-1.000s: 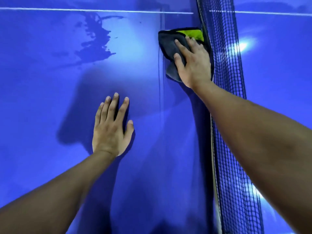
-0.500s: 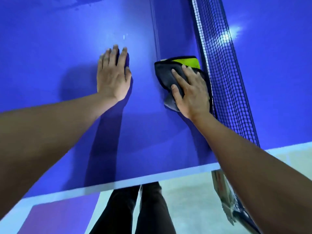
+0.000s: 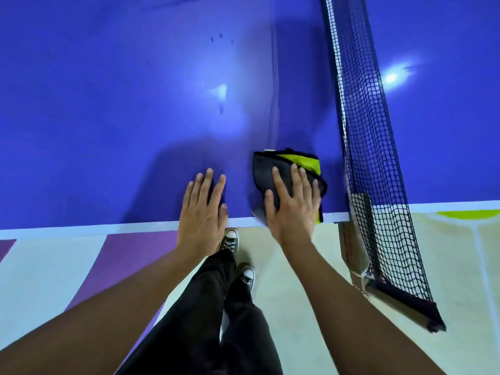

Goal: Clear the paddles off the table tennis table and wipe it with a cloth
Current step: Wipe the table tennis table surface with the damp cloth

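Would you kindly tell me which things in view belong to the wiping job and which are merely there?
Job in hand: folded dark-grey and lime-green cloth, pressed flat by the right hand; blue table tennis table; left hand, flat near the table's edge.

Merely there: black mesh net; black-and-white lace-up sneakers; cream and purple floor.

— Position of the cloth?
— Dark grey cloth [image 3: 263, 171] with a yellow-green fold lies at the near edge of the blue table [image 3: 108, 104], just beside the net [image 3: 362, 125], and reaches the white edge line.
— Hands?
— Right hand [image 3: 293, 209] presses flat on the cloth, fingers straight. Left hand [image 3: 203, 209] lies flat on the bare surface at the same edge, beside the cloth, apart from it.
— Surface condition?
— Small dark spots toward the far side; light glare mid-table.
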A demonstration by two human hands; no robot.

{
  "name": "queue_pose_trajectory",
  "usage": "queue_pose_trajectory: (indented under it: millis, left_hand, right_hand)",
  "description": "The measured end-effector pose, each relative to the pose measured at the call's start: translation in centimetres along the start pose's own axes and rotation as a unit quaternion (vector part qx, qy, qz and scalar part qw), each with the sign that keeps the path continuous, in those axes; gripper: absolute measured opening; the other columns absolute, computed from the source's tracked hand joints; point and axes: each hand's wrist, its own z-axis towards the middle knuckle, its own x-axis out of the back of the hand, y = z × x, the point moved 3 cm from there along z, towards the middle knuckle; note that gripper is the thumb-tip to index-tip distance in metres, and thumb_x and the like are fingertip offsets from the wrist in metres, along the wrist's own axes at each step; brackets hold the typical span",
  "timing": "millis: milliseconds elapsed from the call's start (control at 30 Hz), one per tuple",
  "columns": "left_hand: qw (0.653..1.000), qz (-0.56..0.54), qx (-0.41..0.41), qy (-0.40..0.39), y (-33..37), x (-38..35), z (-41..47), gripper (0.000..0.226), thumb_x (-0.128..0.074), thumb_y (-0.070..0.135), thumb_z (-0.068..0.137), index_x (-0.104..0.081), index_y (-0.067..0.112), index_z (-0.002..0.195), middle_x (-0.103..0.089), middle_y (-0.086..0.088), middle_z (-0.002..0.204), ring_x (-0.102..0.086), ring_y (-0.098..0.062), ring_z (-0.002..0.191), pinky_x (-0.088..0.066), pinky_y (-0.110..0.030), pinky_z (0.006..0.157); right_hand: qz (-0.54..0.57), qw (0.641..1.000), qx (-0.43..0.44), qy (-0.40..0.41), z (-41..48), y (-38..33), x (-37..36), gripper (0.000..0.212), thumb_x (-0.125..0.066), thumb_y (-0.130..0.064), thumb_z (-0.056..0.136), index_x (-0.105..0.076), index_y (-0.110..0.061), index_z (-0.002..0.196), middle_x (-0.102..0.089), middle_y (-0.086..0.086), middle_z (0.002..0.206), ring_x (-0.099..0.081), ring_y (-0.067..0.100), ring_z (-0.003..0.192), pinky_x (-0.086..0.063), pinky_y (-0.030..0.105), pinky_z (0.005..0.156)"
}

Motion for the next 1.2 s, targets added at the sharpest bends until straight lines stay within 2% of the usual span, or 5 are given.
queue_pose_trajectory:
  millis: [300,567,867,967,1200]
  left_hand:
    - [0.999,-0.031,0.000,-0.019,-2.7,2.8,2.5,0.054,-0.039,0.031,0.096,-0.050,0.011,0.145,-0.041,-0.014,0.155,-0.040,-0.035,0.141,-0.035,-0.047,0.113]
    - [0.999,-0.030,0.012,0.016,-6.7,4.8,14.7,0.062,-0.051,0.024,0.099,-0.031,0.013,0.156,-0.025,-0.011,0.164,-0.024,-0.032,0.151,-0.030,-0.048,0.119]
    - [0.999,-0.010,-0.015,0.038,-10.7,7.5,35.4,0.062,-0.046,0.026,0.100,-0.028,0.012,0.157,-0.021,-0.010,0.166,-0.019,-0.032,0.153,-0.025,-0.048,0.122]
    - [0.999,0.002,-0.011,0.032,-11.7,7.2,38.4,0.063,-0.033,0.035,0.099,-0.027,0.012,0.158,-0.021,-0.011,0.166,-0.018,-0.032,0.154,-0.020,-0.047,0.124]
    - [0.999,0.022,-0.002,0.038,-12.0,6.1,39.4,0.068,-0.031,0.040,0.097,-0.021,0.014,0.160,-0.016,-0.010,0.168,-0.015,-0.029,0.155,-0.016,-0.046,0.125]
  right_hand:
    - [-0.036,0.994,0.093,-0.042,0.8,-3.2,-1.8,0.057,-0.036,-0.052,0.103,-0.034,-0.037,0.158,-0.027,0.004,0.168,-0.017,0.021,0.157,-0.016,0.051,0.126]
    - [-0.039,0.996,0.066,-0.039,11.8,-4.9,-3.3,0.057,-0.034,-0.052,0.103,-0.033,-0.038,0.158,-0.027,0.001,0.168,-0.017,0.019,0.157,-0.015,0.050,0.126]
    - [-0.049,0.996,0.073,-0.016,29.6,-6.3,-5.5,0.057,-0.032,-0.053,0.103,-0.032,-0.039,0.158,-0.028,0.000,0.167,-0.017,0.016,0.157,-0.016,0.049,0.126]
    - [-0.055,0.996,0.066,-0.025,36.6,-6.6,-6.0,0.057,-0.029,-0.055,0.103,-0.029,-0.040,0.158,-0.026,0.000,0.168,-0.016,0.017,0.157,-0.013,0.047,0.127]
    - [-0.057,0.998,0.003,-0.034,53.0,-7.9,-7.0,0.060,-0.022,-0.058,0.101,-0.029,-0.042,0.158,-0.023,0.000,0.168,-0.015,0.018,0.156,-0.008,0.045,0.128]
